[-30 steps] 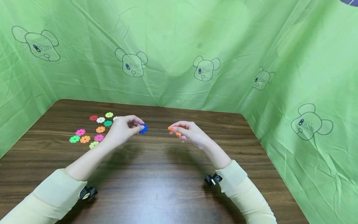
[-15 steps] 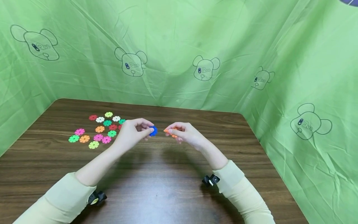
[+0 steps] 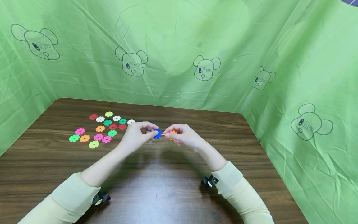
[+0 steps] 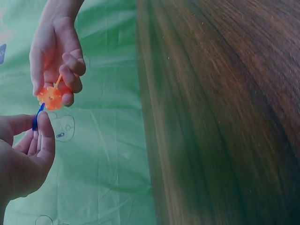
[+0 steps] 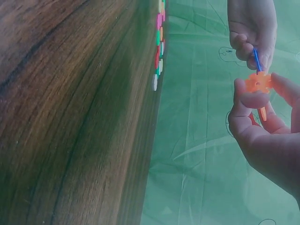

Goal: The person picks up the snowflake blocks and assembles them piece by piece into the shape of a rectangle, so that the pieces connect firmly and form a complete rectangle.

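Observation:
Between thumb and fingertips, my left hand (image 3: 136, 136) pinches a blue notched plastic disc (image 3: 158, 133) above the table. My right hand (image 3: 185, 136) holds orange notched discs (image 4: 50, 98), joined at an angle to each other; part of them is hidden by the fingers. The blue disc (image 5: 256, 60) is edge-on in the right wrist view, its rim meeting the notched edge of the orange disc (image 5: 258, 82). Whether the blue rim sits inside a slot or only touches cannot be told.
Several loose notched discs lie flat on the left part of the wooden table (image 3: 156, 186), among them a pink disc (image 3: 106, 139), a red disc (image 3: 93, 117) and a white disc (image 3: 131, 122). A green curtain (image 3: 167, 84) hangs behind and beside the table.
My left hand has moved right with the blue disc, and my right hand slightly left with the orange discs. The gap between them has closed, and more loose discs show.

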{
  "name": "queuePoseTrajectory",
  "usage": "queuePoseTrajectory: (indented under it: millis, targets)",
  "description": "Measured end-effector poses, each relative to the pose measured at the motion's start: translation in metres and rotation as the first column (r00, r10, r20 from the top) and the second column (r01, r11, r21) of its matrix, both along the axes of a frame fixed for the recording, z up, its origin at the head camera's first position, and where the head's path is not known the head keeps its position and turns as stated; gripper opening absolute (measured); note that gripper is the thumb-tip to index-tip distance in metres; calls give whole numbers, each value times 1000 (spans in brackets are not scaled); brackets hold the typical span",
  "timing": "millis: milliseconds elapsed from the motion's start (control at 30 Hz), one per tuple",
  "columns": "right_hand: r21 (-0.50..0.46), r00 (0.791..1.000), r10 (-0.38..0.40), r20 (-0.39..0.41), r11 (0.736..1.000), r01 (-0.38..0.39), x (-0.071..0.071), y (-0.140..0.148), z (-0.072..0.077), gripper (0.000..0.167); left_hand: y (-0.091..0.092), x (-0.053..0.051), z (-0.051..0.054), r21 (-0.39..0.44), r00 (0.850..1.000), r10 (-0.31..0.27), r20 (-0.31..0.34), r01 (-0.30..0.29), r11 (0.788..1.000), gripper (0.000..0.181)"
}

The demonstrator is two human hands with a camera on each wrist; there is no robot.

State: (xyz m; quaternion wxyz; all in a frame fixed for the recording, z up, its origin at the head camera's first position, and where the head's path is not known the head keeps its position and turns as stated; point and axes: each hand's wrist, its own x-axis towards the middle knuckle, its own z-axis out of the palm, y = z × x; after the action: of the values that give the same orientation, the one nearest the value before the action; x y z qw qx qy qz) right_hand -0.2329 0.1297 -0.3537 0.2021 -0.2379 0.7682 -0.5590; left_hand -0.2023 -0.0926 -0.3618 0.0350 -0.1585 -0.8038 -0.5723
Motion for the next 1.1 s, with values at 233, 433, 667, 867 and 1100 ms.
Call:
queuePoseTrajectory:
  millis: [233, 433, 667, 867, 1100]
  targets:
    - [15, 1000, -12, -8, 1000, 12, 3, -1, 3, 20, 1, 0, -1, 12, 1000, 1, -4, -1, 1000, 16]
    - [12, 1000, -10, -15, 1000, 10, 4, -1, 2, 28, 1, 2, 0, 4, 1000, 11, 3, -11, 1000, 16]
    - [25, 999, -9, -37, 1000, 10, 4, 0, 0, 24, 0, 3, -3, -5, 1000, 14, -6, -14, 1000, 14]
    - [10, 1000, -9, -29, 1000, 9, 5, 0, 1, 22, -3, 3, -2, -3, 1000, 13, -2, -13, 1000, 16]
    - [13, 999, 3, -37, 1000, -2, 4, 0, 1, 20, -2, 4, -2, -32, 1000, 7, -14, -7, 999, 15]
